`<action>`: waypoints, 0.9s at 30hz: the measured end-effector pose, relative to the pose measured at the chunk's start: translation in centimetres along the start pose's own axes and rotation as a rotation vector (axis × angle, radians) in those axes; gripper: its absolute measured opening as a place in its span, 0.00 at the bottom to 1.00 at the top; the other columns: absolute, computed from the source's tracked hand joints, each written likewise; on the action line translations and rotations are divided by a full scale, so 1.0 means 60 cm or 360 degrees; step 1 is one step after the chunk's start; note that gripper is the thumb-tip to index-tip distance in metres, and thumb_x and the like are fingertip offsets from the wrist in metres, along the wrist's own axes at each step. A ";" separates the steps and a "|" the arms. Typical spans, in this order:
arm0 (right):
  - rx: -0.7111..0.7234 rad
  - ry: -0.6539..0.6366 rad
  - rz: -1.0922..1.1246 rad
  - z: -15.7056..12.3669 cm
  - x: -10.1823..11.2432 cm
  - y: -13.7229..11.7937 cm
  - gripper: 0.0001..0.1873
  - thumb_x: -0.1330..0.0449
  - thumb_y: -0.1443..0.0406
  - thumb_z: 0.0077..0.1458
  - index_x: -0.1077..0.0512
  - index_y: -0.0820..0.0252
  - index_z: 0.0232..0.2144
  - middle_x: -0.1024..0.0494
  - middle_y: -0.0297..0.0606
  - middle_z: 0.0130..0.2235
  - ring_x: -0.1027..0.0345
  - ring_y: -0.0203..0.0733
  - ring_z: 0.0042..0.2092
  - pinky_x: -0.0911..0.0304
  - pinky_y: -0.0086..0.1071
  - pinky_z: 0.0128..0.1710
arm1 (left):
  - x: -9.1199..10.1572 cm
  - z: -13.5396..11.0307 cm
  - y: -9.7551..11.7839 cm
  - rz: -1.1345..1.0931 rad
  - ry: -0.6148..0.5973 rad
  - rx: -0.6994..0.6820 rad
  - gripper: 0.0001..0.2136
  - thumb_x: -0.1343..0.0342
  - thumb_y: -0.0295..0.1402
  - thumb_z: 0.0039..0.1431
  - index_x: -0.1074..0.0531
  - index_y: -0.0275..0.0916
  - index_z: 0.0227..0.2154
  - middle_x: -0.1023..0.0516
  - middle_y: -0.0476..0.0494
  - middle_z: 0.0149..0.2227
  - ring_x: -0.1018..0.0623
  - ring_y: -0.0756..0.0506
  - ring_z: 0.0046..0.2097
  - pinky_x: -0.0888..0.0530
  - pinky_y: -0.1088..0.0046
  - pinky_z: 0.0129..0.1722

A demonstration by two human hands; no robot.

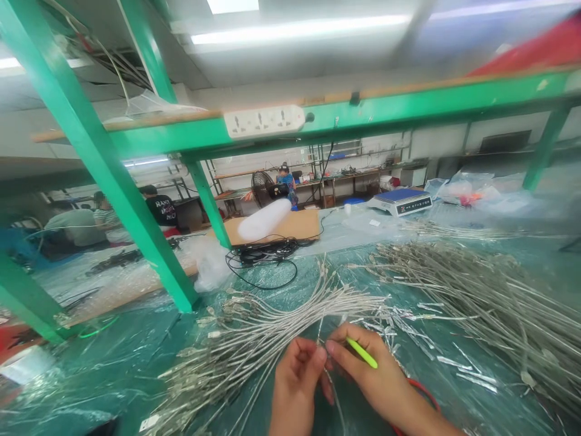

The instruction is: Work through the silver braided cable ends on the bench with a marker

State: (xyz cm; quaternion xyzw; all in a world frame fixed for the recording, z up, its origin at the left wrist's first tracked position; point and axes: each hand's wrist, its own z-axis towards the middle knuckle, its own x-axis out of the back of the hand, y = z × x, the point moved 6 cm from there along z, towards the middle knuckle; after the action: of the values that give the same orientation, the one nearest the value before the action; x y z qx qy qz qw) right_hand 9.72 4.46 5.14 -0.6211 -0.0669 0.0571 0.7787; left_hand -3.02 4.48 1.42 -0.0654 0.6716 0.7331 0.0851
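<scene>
Both of my hands meet low in the middle of the view over a pile of thin grey cables. My left hand (297,378) pinches a grey cable (323,336) with its fingertips. My right hand (370,375) is closed round a bright green tool (362,352) and its fingertips touch the same cable. A bundle of grey cables with connector ends (254,339) fans out to the left of my hands. A second, larger heap of cables (481,290) lies to the right.
Green plastic sheeting (113,363) covers the bench. Slanted green frame posts (104,157) rise at left, and a crossbeam carries a white power strip (264,120). Black coiled wire (265,254), cardboard (295,225) and a scale (402,200) sit farther back. People work at left.
</scene>
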 end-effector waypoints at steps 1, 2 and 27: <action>0.0012 0.0006 -0.0011 0.000 0.001 -0.001 0.14 0.42 0.58 0.57 0.30 0.60 0.24 0.31 0.29 0.23 0.39 0.34 0.26 0.44 0.26 0.27 | -0.001 0.000 0.002 -0.0012 -0.0007 0.0006 0.11 0.39 0.40 0.53 0.31 0.38 0.27 0.25 0.51 0.24 0.31 0.53 0.16 0.33 0.77 0.18; 0.0025 0.0011 -0.0025 0.000 0.001 -0.002 0.14 0.42 0.58 0.57 0.30 0.60 0.24 0.31 0.29 0.23 0.39 0.35 0.27 0.43 0.26 0.28 | -0.002 0.000 0.004 -0.0014 -0.0020 0.0003 0.10 0.39 0.39 0.53 0.31 0.38 0.28 0.25 0.51 0.24 0.31 0.53 0.17 0.33 0.77 0.18; 0.0205 -0.0091 -0.0546 -0.012 -0.015 -0.006 0.13 0.46 0.62 0.60 0.32 0.59 0.24 0.29 0.31 0.24 0.36 0.37 0.28 0.42 0.29 0.31 | 0.007 0.003 0.001 0.0376 0.0000 0.0042 0.16 0.48 0.45 0.59 0.39 0.41 0.22 0.40 0.59 0.14 0.40 0.53 0.16 0.44 0.78 0.16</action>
State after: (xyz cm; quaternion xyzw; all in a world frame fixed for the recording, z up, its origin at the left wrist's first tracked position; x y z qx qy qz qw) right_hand 8.97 3.56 5.29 -0.5475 -0.1900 -0.0547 0.8131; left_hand -3.43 4.66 1.43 0.0154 0.6842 0.7291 -0.0010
